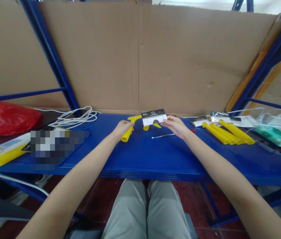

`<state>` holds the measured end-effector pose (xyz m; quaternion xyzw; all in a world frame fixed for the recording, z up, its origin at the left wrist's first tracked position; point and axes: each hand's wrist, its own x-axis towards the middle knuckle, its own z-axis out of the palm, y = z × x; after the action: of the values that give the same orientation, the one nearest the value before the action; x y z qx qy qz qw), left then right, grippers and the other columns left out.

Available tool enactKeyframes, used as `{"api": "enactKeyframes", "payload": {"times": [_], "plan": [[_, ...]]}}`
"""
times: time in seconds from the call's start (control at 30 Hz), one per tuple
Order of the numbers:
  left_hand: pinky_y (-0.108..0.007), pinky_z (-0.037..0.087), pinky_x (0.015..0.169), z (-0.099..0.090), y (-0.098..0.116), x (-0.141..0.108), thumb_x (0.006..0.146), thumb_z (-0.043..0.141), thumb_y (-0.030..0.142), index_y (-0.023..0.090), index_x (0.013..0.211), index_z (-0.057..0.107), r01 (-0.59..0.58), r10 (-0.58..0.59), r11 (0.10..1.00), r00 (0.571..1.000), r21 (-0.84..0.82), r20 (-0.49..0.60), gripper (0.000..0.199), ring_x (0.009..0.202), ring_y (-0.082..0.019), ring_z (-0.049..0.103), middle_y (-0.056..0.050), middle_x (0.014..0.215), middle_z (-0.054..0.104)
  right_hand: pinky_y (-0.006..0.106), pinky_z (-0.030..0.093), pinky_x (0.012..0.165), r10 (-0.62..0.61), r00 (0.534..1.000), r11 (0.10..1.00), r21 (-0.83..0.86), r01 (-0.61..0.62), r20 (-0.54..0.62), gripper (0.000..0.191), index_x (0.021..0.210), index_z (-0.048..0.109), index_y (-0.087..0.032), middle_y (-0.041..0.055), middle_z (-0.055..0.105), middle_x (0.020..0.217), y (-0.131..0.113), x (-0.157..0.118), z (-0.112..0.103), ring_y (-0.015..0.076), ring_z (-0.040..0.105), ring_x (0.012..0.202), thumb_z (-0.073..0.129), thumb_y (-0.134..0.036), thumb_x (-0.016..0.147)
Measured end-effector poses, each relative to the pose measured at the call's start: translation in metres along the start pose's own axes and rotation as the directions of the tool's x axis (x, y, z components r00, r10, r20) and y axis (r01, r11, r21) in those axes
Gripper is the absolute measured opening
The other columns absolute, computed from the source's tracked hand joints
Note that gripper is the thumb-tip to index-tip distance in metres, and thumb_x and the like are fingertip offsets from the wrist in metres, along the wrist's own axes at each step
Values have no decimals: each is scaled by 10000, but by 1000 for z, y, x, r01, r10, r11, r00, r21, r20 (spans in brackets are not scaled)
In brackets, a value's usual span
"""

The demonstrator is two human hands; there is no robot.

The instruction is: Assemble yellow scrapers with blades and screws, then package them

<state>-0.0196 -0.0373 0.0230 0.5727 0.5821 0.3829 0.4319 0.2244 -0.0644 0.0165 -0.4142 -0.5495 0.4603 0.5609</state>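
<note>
While gripping a yellow tube (127, 134) in the left hand (122, 129), also pinching a black-and-white card (153, 116) by its right end between thumb and fingers of the right hand (175, 125).

Head view, the only one: working over the middle of the blue surface (150, 157), toward its far edge. Holding the tube aslant, hollow end toward the near edge; holding the card just right of it, printed side in sight. Beyond the left hand, notice a yellow shape (134, 117); cannot tell whether joined to the tube. Below the card, see yellow pieces (146, 127); cannot tell whether touching it.

Judging by the hands, seemingly busy handling tube and card as a pair, with neither laid down. For the next move, probably best to steady the tube against turning and pinch lightly, to avoid creasing the thin-looking card. Also worth minding the screwdriver (164, 135) lying close by on the near-edge side, shaft pointing toward the left end.

Toward the right end, find more yellow tubes (226, 134) lying side by side; along the far edge, left of the middle, coiled white cable (79, 118).
</note>
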Motion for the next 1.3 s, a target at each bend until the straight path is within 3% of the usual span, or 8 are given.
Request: {"api": "enactKeyframes", "payload": {"times": [0.2, 0.37, 0.57, 0.8, 0.93, 1.1, 1.3], "plan": [[-221, 352, 365, -1, 2, 4, 873, 394, 196, 108, 984, 578, 44, -101, 914, 987, -402, -122, 232, 348, -118, 456, 0, 466, 504, 319, 446, 937, -5, 983, 996, 83, -11, 186, 131, 808, 636, -180, 24, 681, 908, 0, -7, 12, 116, 631, 821, 680, -171, 685], [-228, 408, 409, -3, 1, 8, 880, 399, 158, 117, 1092, 558, 108, -203, 823, 973, -558, -111, 268, 360, -117, 462, -10, 517, 552, 347, 433, 956, -25, 967, 992, 125, -8, 254, 161, 820, 660, -191, 19, 688, 914, 3, -9, 19, 125, 632, 836, 711, -199, 666], [-223, 501, 551, -3, -3, 14, 873, 441, 112, 143, 1088, 562, 32, -163, 659, 981, -751, -102, 249, 500, -109, 579, -17, 627, 618, 332, 461, 928, -34, 957, 985, 171, -16, 287, 191, 818, 674, -183, 14, 696, 880, 2, -10, 22, 123, 643, 793, 740, -225, 644], [-201, 510, 523, 1, -4, 8, 825, 548, 88, 156, 870, 587, -44, -84, 630, 989, -775, -124, 90, 481, -84, 578, 16, 597, 592, 323, 487, 892, -21, 956, 985, 173, -31, 292, 158, 800, 658, -176, 22, 699, 875, 1, -11, 24, 125, 653, 792, 733, -207, 665], [-230, 523, 513, 6, -6, 13, 813, 581, 142, 140, 817, 583, 6, -53, 643, 998, -766, -37, 5, 493, -104, 592, -14, 643, 628, 317, 495, 875, -16, 957, 983, 180, -38, 291, 162, 746, 636, -175, 10, 700, 807, 3, -11, 27, 122, 660, 748, 753, -221, 644], [-294, 551, 588, 8, -1, 28, 808, 544, 129, 102, 874, 612, 45, 23, 687, 996, -725, 84, 98, 620, -162, 655, -78, 776, 688, 307, 488, 885, -33, 961, 980, 197, -23, 273, 186, 724, 624, -168, 5, 694, 770, 3, -10, 26, 120, 662, 739, 766, -233, 622], [-341, 545, 689, 12, 15, 47, 800, 526, 138, 89, 944, 637, 120, 73, 732, 965, -670, 253, 188, 717, -218, 680, -132, 828, 704, 324, 469, 910, -33, 982, 972, 234, -12, 188, 193, 715, 594, -176, 5, 691, 785, 1, -9, 23, 125, 666, 754, 754, -247, 635]]}}
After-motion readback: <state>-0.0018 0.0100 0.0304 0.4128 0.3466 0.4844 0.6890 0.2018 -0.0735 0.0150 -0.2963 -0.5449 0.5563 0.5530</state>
